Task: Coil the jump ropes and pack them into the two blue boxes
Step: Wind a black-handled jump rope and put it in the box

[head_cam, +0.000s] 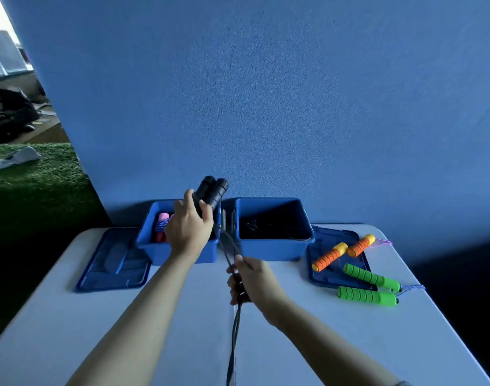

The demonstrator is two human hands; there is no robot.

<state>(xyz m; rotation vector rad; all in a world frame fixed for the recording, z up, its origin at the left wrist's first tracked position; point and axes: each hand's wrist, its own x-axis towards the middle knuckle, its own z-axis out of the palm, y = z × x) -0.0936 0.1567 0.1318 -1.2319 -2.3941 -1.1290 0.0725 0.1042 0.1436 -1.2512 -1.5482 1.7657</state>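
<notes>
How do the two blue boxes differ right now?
The left blue box holds pink and red handles with purple cord; the right blue box shows only dark, unclear contents. The left hand, gripping the black handles, hides part of the left blue box; the right blue box is unobstructed. Both stand open, each with a lid lying at its outer side.
</notes>
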